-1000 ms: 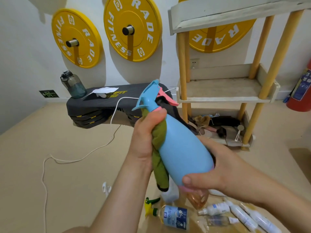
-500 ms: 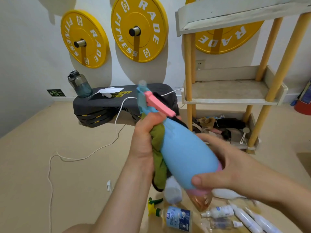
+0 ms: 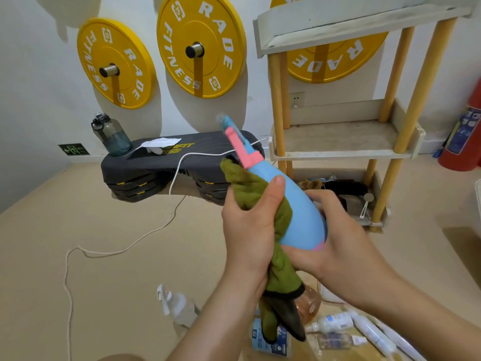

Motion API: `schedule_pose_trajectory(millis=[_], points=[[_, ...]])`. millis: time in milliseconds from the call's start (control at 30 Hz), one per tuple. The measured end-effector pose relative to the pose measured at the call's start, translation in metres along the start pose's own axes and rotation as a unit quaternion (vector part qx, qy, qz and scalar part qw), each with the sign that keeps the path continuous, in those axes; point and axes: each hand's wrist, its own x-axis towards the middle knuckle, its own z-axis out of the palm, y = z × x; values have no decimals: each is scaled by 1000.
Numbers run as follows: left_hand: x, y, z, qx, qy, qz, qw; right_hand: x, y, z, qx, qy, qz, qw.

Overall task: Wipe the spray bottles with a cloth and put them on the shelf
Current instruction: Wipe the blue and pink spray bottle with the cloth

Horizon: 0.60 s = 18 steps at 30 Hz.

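In front of the shelf (image 3: 341, 136), mid-air at chest height, I see the blue spray bottle (image 3: 299, 212) held tilted, nozzle and pink trigger pointing up and left. Right hand (image 3: 335, 243) cups the base, fingers closed around the bottom end. Left hand (image 3: 250, 230) is wrapped around the bottle's side with the green cloth (image 3: 263, 196) pressed between palm and plastic, thumb lying across the blue body; fingers closed on cloth and bottle together. Cloth tail hangs below the hands.

Step in hand, as I read it: wiping, not placing. Cloth covers the left flank and neck area; the right flank and base are bare under the other hand, so I can't tell whether they're clean.

Next move calls for rotating the bottle in the right hand so the cloth reaches the uncovered side, then freeing it from the cloth and setting it upright on the middle shelf board, which is bare. The base is narrow, so it needs a flat, square set-down.

More bottles (image 3: 330, 324) lie on the floor below the hands, a clear one (image 3: 179, 306) to the left. Those look not yet done.
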Motion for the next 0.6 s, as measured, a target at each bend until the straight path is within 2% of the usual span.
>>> schedule_pose_trajectory(millis=[100, 167, 300, 367, 467, 533, 567, 600], points=[[-9, -3, 5, -39, -28, -8, 999, 8, -3, -1, 205, 12, 37, 978], [-17, -9, 10, -32, -40, -30, 998, 13, -2, -3, 288, 51, 80, 953], [-20, -17, 15, 58, -44, 0, 997, 16, -4, -10, 324, 106, 127, 931], [-15, -11, 12, 69, -46, 20, 996, 18, -8, -19, 350, 125, 140, 918], [-13, 2, 8, 114, -65, 109, 985, 21, -9, -27, 420, 98, 173, 886], [-19, 4, 13, 199, -104, 177, 958, 18, -10, -22, 465, 71, 221, 854], [-22, 1, 16, 272, -114, 228, 928, 15, -12, -18, 488, 58, 239, 837], [-23, -4, 17, 353, -116, 287, 883, 12, -14, -13, 510, 44, 251, 822]])
